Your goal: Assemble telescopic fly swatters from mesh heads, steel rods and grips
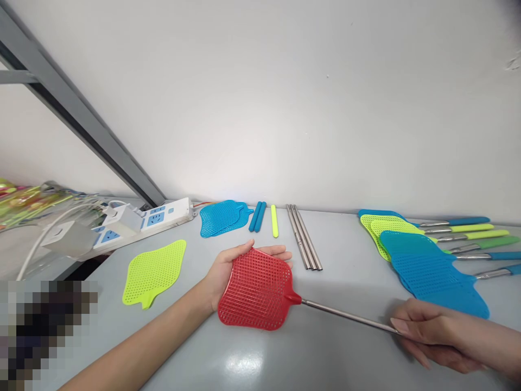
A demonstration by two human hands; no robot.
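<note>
A red fly swatter (260,290) is held over the near part of the table, its mesh head joined to a thin metal rod (350,316). My left hand (223,274) cradles the head from behind, thumb at its upper edge and fingers stretched out beneath, partly hidden by the mesh. At the rod's other end, my right hand (431,331) is closed around the metal in a pinch; the rod's tip is hidden in it. A lime-green swatter head (157,271) lies left of my left hand. Beyond it lie several steel rods (304,239).
Blue swatter heads (223,218), blue handle grips (257,217) and a yellow grip (274,221) lie toward the wall. Swatters with handles (427,260) are piled at the right. A power strip (163,217) with plugs and cables sits at the left, beside a metal frame (89,119).
</note>
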